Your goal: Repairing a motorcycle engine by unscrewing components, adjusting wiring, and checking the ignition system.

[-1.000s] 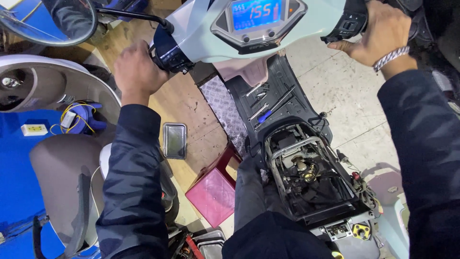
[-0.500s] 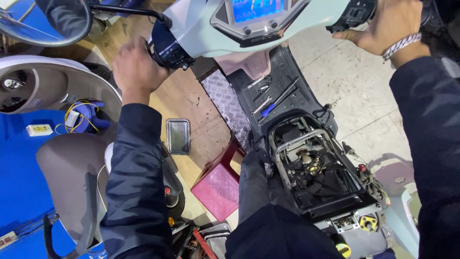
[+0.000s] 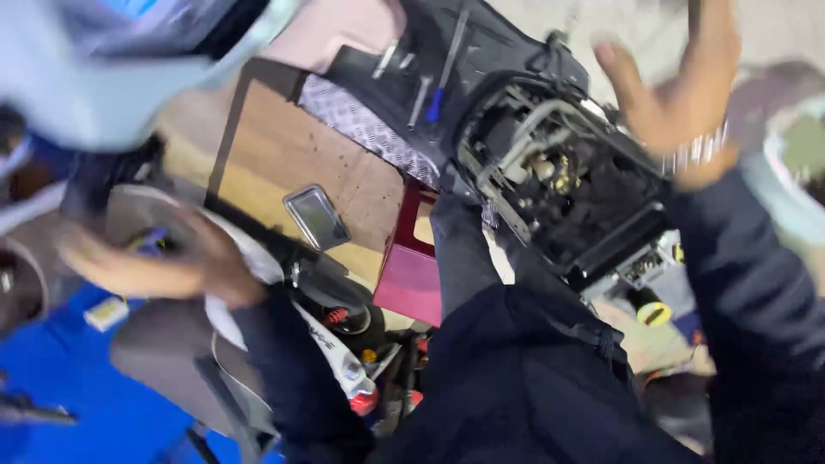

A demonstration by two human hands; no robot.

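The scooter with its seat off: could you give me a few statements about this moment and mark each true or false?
1. The right hand is open with fingers spread, holding nothing. True.
2. The scooter's open compartment has its inner parts exposed. True.
3. The left hand grips a screwdriver. False: it is blurred, and no tool shows in it.
4. The dark red panel lies on top of the scooter's footboard. False: it sits on the floor beside the scooter.

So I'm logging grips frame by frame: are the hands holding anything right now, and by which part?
Nothing is held. The right hand is open in the air over the scooter's open bay; the left hand, blurred, looks empty too.
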